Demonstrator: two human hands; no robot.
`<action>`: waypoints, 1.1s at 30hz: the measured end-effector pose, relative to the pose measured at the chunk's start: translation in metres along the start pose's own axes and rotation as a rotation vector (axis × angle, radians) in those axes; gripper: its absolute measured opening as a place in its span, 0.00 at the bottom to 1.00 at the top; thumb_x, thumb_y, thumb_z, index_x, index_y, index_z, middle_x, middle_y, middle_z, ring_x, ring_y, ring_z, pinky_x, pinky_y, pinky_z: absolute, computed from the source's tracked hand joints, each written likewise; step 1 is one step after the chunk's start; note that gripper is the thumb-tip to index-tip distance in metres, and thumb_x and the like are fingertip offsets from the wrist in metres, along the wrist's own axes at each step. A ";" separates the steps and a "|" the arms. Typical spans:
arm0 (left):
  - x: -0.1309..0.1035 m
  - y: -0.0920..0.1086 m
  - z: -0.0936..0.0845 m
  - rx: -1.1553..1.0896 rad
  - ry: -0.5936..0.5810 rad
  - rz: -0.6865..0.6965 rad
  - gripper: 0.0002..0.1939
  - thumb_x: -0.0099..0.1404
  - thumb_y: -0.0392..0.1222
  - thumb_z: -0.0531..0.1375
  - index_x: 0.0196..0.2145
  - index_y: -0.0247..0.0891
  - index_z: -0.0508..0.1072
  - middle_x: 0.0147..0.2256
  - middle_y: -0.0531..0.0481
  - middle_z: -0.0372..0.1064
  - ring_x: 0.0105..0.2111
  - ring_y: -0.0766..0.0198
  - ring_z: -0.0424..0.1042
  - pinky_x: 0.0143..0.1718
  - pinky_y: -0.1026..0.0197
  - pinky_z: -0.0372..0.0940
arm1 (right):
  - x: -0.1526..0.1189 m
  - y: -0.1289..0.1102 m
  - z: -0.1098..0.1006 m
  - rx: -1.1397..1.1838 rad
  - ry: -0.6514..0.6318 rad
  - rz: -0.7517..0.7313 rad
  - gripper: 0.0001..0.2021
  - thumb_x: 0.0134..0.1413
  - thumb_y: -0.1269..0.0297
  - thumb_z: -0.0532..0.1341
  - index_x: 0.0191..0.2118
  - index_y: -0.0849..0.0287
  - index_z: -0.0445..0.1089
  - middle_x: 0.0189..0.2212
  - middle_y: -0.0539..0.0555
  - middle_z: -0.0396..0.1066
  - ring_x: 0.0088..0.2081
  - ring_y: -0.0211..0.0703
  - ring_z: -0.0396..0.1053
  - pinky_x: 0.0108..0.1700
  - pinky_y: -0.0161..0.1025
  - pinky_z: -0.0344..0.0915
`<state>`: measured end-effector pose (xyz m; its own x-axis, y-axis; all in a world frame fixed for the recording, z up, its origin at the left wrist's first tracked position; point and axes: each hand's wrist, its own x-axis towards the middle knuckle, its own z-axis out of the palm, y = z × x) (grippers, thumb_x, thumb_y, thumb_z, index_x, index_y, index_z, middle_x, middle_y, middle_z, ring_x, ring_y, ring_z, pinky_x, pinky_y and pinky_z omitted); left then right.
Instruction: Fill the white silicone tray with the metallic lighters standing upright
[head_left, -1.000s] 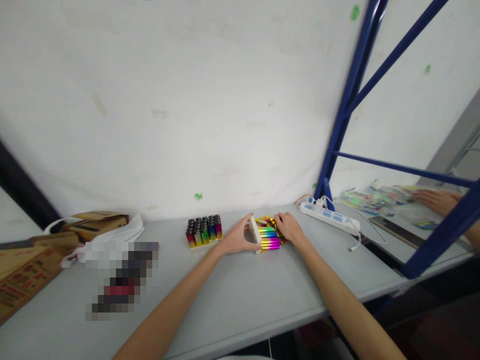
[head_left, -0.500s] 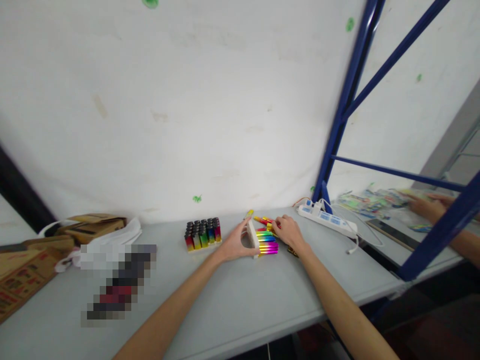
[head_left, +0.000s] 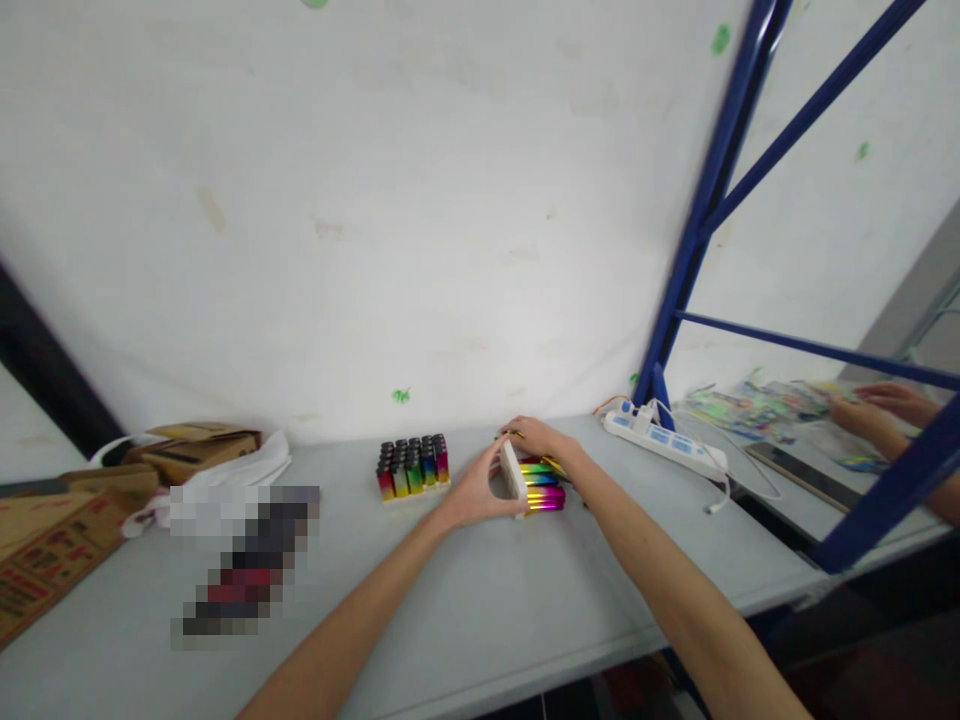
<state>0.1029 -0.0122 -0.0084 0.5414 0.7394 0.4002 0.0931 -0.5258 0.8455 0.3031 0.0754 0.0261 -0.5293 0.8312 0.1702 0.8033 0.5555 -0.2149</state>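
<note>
My left hand point(head_left: 480, 490) grips a white tray point(head_left: 514, 474) tipped up on its side, thumb at the near edge and fingers at the far edge. Shiny rainbow-coloured lighters point(head_left: 545, 497) stick out of it to the right, lying level. My right hand point(head_left: 536, 436) is at the tray's far end, fingers curled together. A small gold and dark piece point(head_left: 516, 433) shows at its fingertips, too small to name. To the left, a second set of rainbow lighters point(head_left: 411, 468) with black tops stands upright in rows in a white tray.
A white power strip point(head_left: 664, 441) with cables lies at the right, beside a blue metal frame point(head_left: 686, 230). Beyond it are a co-worker's hands point(head_left: 877, 408), plastic packets and a phone-like slab point(head_left: 802, 476). Cardboard boxes point(head_left: 64, 530), a white bag and a blurred-out item lie left.
My right hand has moved left and away from me, from the loose red and yellow lighters to the tray's far end. My left hand keeps its hold. The view has shifted slightly.
</note>
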 end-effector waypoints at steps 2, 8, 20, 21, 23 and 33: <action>0.000 -0.002 0.001 0.010 0.003 -0.010 0.57 0.46 0.48 0.74 0.69 0.44 0.51 0.66 0.39 0.54 0.63 0.45 0.60 0.64 0.43 0.57 | -0.016 0.007 -0.002 -0.010 -0.007 0.045 0.18 0.67 0.63 0.52 0.46 0.64 0.78 0.46 0.61 0.77 0.46 0.46 0.73 0.51 0.38 0.64; 0.001 -0.005 0.000 0.048 0.016 -0.015 0.57 0.46 0.48 0.74 0.69 0.42 0.51 0.66 0.37 0.54 0.62 0.46 0.61 0.63 0.45 0.58 | -0.054 0.013 -0.020 -0.034 0.000 0.165 0.21 0.69 0.59 0.49 0.42 0.65 0.78 0.43 0.63 0.78 0.42 0.46 0.74 0.46 0.38 0.65; 0.003 0.003 0.004 -0.056 0.023 -0.050 0.56 0.44 0.44 0.76 0.67 0.42 0.54 0.62 0.37 0.60 0.61 0.47 0.63 0.62 0.44 0.61 | -0.083 -0.069 0.016 0.026 0.253 0.139 0.17 0.71 0.64 0.46 0.48 0.62 0.72 0.45 0.60 0.76 0.47 0.45 0.71 0.51 0.38 0.61; 0.003 0.004 0.002 -0.042 0.015 -0.037 0.54 0.45 0.45 0.75 0.66 0.42 0.56 0.62 0.37 0.60 0.61 0.47 0.63 0.62 0.44 0.61 | -0.084 -0.068 0.016 0.014 0.262 0.141 0.17 0.71 0.64 0.47 0.46 0.62 0.72 0.43 0.60 0.76 0.46 0.45 0.71 0.51 0.38 0.61; 0.000 0.006 -0.001 -0.003 0.002 -0.006 0.48 0.47 0.45 0.74 0.63 0.43 0.61 0.61 0.39 0.60 0.61 0.48 0.63 0.61 0.45 0.62 | -0.086 -0.062 0.015 -0.001 0.276 0.141 0.17 0.71 0.63 0.48 0.43 0.62 0.73 0.42 0.60 0.76 0.46 0.45 0.71 0.51 0.38 0.60; -0.001 0.005 -0.006 -0.030 -0.006 -0.049 0.46 0.46 0.46 0.75 0.60 0.42 0.64 0.62 0.39 0.60 0.61 0.48 0.62 0.62 0.44 0.60 | -0.093 -0.065 0.004 -0.077 0.328 0.222 0.16 0.70 0.62 0.48 0.43 0.61 0.73 0.42 0.59 0.76 0.45 0.46 0.71 0.52 0.40 0.58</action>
<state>0.0975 -0.0129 -0.0020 0.5419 0.7614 0.3559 0.0944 -0.4760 0.8744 0.2988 -0.0378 0.0204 -0.2352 0.8722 0.4288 0.9129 0.3497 -0.2104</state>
